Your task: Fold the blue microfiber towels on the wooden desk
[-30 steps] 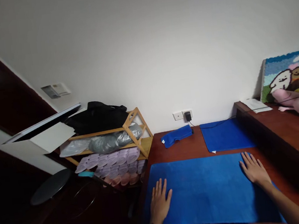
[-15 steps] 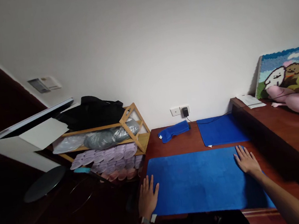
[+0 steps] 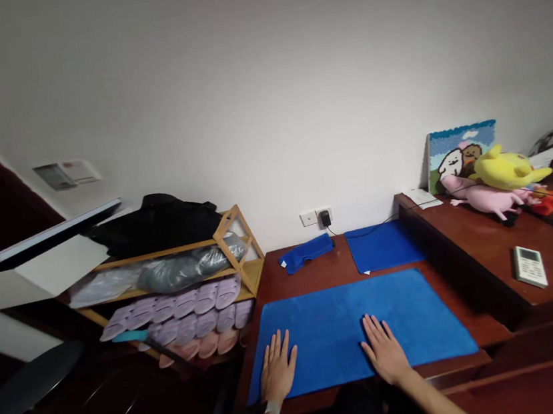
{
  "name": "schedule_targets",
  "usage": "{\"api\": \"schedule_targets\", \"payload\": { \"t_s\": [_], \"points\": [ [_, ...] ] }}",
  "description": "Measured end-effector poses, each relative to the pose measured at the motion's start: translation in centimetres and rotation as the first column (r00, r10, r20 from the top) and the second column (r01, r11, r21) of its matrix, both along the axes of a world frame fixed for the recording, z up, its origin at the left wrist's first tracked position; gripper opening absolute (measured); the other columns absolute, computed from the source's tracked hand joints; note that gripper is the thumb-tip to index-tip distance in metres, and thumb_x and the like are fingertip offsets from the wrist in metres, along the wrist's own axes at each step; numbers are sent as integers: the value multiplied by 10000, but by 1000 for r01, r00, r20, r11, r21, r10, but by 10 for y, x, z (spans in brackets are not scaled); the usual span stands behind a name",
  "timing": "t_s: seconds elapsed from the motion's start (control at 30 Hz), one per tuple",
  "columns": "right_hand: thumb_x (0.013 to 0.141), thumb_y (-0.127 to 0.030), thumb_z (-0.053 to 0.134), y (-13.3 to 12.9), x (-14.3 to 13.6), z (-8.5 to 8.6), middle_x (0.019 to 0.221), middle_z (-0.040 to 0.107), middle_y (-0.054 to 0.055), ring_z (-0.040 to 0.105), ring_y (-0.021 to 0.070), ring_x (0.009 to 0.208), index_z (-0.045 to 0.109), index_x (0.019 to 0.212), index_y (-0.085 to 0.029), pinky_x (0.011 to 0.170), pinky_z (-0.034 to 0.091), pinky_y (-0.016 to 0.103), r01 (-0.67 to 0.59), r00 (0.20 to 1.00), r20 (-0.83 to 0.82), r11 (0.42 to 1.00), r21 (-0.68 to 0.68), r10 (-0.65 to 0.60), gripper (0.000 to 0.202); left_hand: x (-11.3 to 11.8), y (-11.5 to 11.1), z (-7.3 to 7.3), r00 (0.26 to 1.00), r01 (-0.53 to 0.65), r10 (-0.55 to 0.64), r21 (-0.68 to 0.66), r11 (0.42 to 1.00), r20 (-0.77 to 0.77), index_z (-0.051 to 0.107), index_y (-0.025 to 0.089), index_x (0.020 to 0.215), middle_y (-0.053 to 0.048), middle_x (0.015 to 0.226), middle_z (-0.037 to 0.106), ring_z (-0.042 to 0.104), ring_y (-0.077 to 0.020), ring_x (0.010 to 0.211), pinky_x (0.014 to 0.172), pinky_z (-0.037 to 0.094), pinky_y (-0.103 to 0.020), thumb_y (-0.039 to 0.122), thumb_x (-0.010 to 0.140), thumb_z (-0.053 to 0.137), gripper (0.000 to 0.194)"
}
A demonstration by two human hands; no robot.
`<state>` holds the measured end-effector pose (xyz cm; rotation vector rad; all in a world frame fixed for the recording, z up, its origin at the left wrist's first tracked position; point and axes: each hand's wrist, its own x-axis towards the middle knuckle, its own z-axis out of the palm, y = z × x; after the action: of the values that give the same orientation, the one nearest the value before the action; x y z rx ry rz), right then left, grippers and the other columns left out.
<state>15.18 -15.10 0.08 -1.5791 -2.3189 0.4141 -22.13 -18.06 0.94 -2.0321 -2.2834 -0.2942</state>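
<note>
And here we are at the desk (image 3: 316, 279), with the large blue cloth (image 3: 332, 334) spread flat along its near edge, reaching close to the near left corner; the left hand (image 3: 279, 368) is down on the cloth's left part, palm down, fingers out straight and slightly spread, a watch (image 3: 270, 410) on that wrist; over to the right, the right hand (image 3: 386, 351) lies flat near the middle of the cloth's near edge, fingers extended, thumb out to the side; the two hands are well apart, both open, neither gripping anything!

Up at the far edge, a folded blue cloth (image 3: 307, 252) sits towards the far left corner; to its right, a smaller blue cloth (image 3: 385, 245) lies flat, its pale tag pointing at the big one; a black plug (image 3: 325, 218) is in the wall socket just above, its cord trailing right.

Look right, to the raised surface (image 3: 487, 241); a calculator (image 3: 530, 266) near its near edge, a pink plush (image 3: 482, 200) and a yellow plush (image 3: 503, 168) farther back, a fluffy picture (image 3: 461, 151) against the wall; and out left, slippers (image 3: 185, 302) line the wooden rack (image 3: 248, 264), a black bag (image 3: 158, 225) on top.
</note>
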Motion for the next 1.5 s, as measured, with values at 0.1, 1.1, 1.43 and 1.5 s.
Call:
{"api": "schedule_targets", "payload": {
  "t_s": [0.1, 1.1, 1.43, 1.5],
  "points": [
    [1042, -620, 226, -4, 2, -3, 1702, 263, 69, 219, 273, 1586, 308, 1642, -186, 1302, 177, 524, 28, 1000, 12, 999, -23, -28, 744, 2, 0, 0, 1000, -2, 2, -12, 1000, 18, 394, 203, 1606, -110, 1689, 363, 330, -265, 1563, 1277, 280, -510, 474, 1064, 310, 612],
    [1043, -617, 127, 82, 25, 23, 1706, 285, 89, 215, 270, 1590, 279, 1653, -169, 1301, 163, 510, 53, 999, -1, 997, 57, -53, 772, -1, 0, -2, 1000, -10, 10, -11, 1000, 10, 374, 245, 1616, -79, 1695, 356, 326, -262, 1565, 1276, 279, -534, 460, 1067, 311, 593],
    [1046, -610, 180, 153, 41, 14, 1718, 227, 103, 154, 252, 1603, 245, 1652, -128, 1304, 112, 484, 18, 996, 89, 997, -68, -12, 777, -10, 0, -13, 1000, 0, 0, -5, 1000, -10, 313, 270, 1639, -48, 1711, 331, 308, -256, 1572, 1281, 297, -519, 521, 1063, 272, 630],
    [1046, -583, 178, 164, 93, 6, 1717, 233, 110, 164, 261, 1601, 250, 1650, -114, 1302, 120, 496, 109, 985, 140, 992, -61, -99, 768, -12, 1, -16, 1000, -4, 4, 4, 1000, -11, 308, 279, 1641, -42, 1706, 348, 311, -258, 1571, 1282, 295, -525, 522, 1059, 273, 632]
  ]
}}
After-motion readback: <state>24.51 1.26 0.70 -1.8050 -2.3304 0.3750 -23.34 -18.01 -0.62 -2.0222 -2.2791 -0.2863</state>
